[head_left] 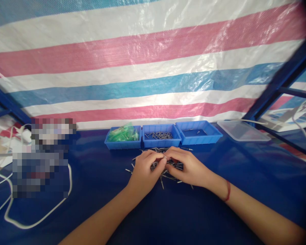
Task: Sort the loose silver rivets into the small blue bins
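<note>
Thin metal pins, like blind rivets (162,183), lie in a loose pile on the dark blue tabletop, partly hidden under my hands. Over the pile, my left hand (147,167) is closed in a pinch, thumb against index finger. My right hand (190,167), a red cord around its wrist, meets it from the right with its fingers also pinched. A tiny pale bit shows where the fingertips touch, too small to name. Just behind the pile, the middle blue bin (162,140) holds more such metal pieces.
The left blue bin (123,145) contains green plastic bags (124,132). In the right blue bin (201,139) lie a few pins. A translucent lid (243,131) rests farther right. White cables (70,180) and a blurred-out area occupy the left; a striped tarp (142,78) hangs behind.
</note>
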Demonstrator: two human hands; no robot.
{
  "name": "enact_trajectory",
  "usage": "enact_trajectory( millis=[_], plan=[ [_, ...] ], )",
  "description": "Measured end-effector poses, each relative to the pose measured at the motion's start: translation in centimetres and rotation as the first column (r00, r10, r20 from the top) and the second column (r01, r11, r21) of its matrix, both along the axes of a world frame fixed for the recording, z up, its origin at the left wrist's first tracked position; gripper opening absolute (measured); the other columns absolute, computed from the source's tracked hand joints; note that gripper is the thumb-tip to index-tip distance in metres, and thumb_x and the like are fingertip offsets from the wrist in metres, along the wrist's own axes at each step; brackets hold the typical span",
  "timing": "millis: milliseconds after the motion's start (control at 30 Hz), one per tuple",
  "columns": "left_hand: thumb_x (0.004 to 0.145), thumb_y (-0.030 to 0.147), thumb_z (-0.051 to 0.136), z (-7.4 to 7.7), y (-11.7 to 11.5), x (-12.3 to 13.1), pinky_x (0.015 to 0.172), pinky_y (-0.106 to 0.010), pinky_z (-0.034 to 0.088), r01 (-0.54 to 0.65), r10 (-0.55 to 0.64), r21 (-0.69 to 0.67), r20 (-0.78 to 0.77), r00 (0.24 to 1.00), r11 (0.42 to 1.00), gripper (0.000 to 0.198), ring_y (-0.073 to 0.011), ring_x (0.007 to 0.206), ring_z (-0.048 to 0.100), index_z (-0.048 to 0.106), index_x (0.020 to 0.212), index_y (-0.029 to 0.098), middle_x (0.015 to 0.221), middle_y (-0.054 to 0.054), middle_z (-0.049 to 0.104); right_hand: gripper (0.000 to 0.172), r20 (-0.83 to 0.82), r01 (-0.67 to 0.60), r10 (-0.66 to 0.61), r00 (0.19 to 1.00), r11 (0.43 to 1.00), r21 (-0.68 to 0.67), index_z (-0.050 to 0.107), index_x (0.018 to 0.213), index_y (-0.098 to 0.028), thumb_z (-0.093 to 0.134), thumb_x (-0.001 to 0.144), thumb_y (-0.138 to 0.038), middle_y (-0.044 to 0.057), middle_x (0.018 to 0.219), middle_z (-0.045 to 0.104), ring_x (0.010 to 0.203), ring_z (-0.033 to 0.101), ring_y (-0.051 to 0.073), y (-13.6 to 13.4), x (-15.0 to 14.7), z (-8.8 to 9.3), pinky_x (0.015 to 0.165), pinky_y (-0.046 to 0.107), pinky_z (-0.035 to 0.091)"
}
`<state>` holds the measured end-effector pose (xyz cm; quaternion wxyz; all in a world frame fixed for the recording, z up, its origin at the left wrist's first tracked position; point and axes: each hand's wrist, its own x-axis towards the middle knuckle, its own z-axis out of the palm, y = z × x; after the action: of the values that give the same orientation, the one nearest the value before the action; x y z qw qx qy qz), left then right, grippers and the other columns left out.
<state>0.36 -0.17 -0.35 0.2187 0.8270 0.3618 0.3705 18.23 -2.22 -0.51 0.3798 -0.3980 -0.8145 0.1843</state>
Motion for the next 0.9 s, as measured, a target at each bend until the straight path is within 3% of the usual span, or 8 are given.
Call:
enact_trajectory(
  millis=[100,267,467,600,700,900],
  plan=[
    [0.086,0.019,0.056,0.28,-0.13,-0.02,0.074,-0.024,0.046,0.035,-0.031,-0.053,0.088,0.996,0.998,0.010,-0.0143,0.077,0.062,0.066,0.090,0.018,0.085,-0.002,0.068,0.012,-0.053,-0.003,0.002,0.999,1.000,-0.031,0.061,0.081,-0.018,0.052,0.088,-0.020,0.006,0.084,0.061,0.071,0.056,0.014,0.07,-0.08,-0.24,0.064,0.027,0.045],
    [0.086,0.020,0.056,0.31,-0.12,-0.18,0.076,-0.023,0.046,-0.002,0.021,-0.132,0.144,0.989,0.991,0.010,-0.0140,0.079,0.063,0.064,0.092,0.019,0.088,0.000,0.069,0.015,-0.196,0.067,-0.085,0.977,0.993,-0.099,0.065,0.085,-0.019,0.055,0.088,-0.030,0.005,0.080,0.061,0.067,0.055,0.014,0.42,0.11,-0.69,0.059,0.028,0.044],
    [0.086,0.021,0.057,-0.23,-0.03,-0.10,0.074,-0.024,0.045,0.028,-0.005,-0.184,0.128,0.992,0.983,0.006,-0.0135,0.077,0.061,0.063,0.088,0.019,0.084,0.001,0.068,0.015,-0.412,0.067,-0.164,0.896,0.968,-0.240,0.066,0.086,-0.020,0.061,0.084,-0.034,0.006,0.085,0.064,0.077,0.060,0.018,0.23,-0.32,-0.64,0.067,0.032,0.049],
    [0.087,0.026,0.058,-0.15,0.00,-0.06,0.077,-0.028,0.043,-0.023,0.029,-0.136,0.038,0.999,0.990,0.010,-0.0171,0.084,0.059,0.064,0.091,0.020,0.087,-0.001,0.067,0.013,-0.469,0.040,-0.166,0.867,0.963,-0.267,0.066,0.085,-0.020,0.062,0.083,-0.032,0.005,0.085,0.064,0.077,0.061,0.018,0.04,-0.62,-0.60,0.069,0.032,0.050],
    [0.088,0.026,0.057,0.00,0.05,-0.10,0.079,-0.030,0.041,0.006,-0.008,-0.072,-0.029,1.000,0.997,0.010,-0.0182,0.086,0.057,0.065,0.089,0.021,0.087,-0.002,0.067,0.012,-0.472,0.053,-0.174,0.864,0.964,-0.259,0.067,0.084,-0.020,0.063,0.083,-0.031,0.005,0.086,0.065,0.079,0.061,0.018,-0.09,-0.71,-0.53,0.070,0.033,0.049],
    [0.088,0.025,0.058,-0.07,0.05,-0.07,0.079,-0.031,0.040,0.021,-0.022,-0.022,-0.024,0.999,1.000,0.009,-0.0180,0.085,0.056,0.063,0.083,0.020,0.085,-0.002,0.066,0.010,-0.484,0.092,-0.211,0.849,0.962,-0.258,0.065,0.081,-0.020,0.064,0.082,-0.030,0.004,0.082,0.063,0.074,0.059,0.016,-0.24,-0.77,-0.36,0.065,0.030,0.048]
  ],
)
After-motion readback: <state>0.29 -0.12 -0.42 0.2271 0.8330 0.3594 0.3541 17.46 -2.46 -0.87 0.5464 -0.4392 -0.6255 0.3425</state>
